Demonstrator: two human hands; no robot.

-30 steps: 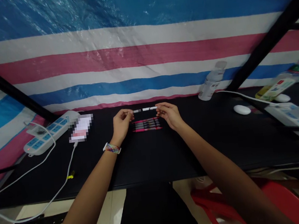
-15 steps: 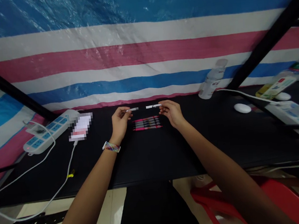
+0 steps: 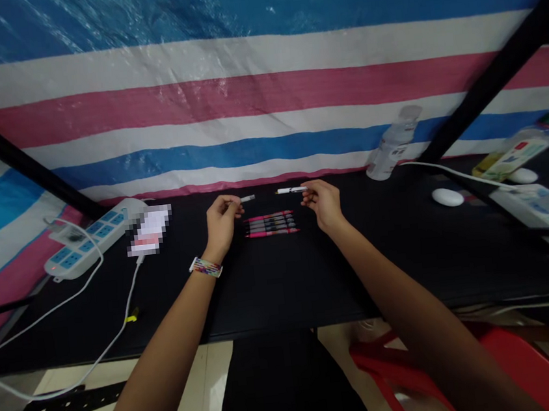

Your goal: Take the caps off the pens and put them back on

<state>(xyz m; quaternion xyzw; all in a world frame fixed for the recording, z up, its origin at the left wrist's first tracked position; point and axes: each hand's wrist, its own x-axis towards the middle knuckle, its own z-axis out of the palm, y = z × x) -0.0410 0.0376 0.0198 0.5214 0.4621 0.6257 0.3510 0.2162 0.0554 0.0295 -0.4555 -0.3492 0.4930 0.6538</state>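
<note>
Now that the white pen piece and short pale piece have moved farther apart, they are clearly separate, pinched in the fingers of the right hand and left hand respectively, beyond the row of pens on the tabletop.

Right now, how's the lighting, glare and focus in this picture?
In the head view, glare streaks the striped sheet, mostly upper left; same view, dim light leaves the black tabletop very dark, the row of pens looks soft, and the phone is pixelated.

The black tabletop carries a row of pens, a power strip and a bottle.
</note>
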